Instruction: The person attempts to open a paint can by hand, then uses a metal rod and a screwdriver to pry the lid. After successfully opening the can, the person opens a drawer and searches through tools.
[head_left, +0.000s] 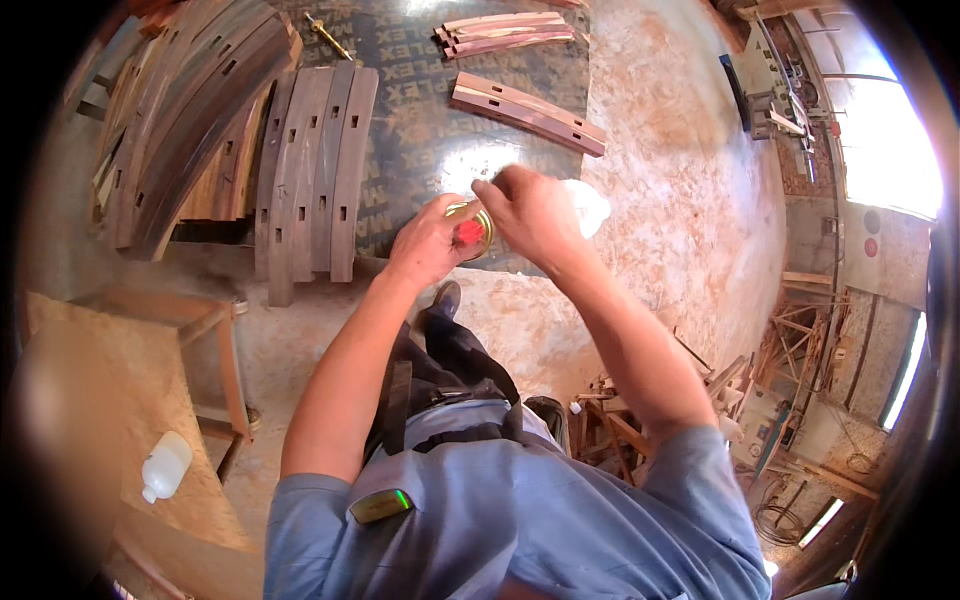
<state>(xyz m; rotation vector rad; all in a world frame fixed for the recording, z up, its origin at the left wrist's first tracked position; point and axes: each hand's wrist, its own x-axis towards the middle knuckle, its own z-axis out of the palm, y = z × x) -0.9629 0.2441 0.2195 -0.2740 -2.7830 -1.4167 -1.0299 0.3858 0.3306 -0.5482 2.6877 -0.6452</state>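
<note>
My left hand [430, 243] is closed around a round tin can [487, 240] with a gold-coloured rim, near the front edge of the dark sheet-topped table [420, 130]. A small red piece [468, 232], perhaps a cap, shows at the can beside my left fingers. Just right of the can and slightly above it, my right hand [535, 215] has its fingers curled and pressed together. What they hold, if anything, is hidden. A bright white round thing [592, 207] shows beyond my right wrist, partly covered by it.
Slotted wooden slats [315, 170] and a stack of curved boards [190, 120] lie at left. Slotted bars [525, 112] and shorter pieces [505, 35] lie farther off, with a brass-coloured tool [328, 36]. A white bottle [167, 466] lies on a wooden surface [120, 400] at lower left.
</note>
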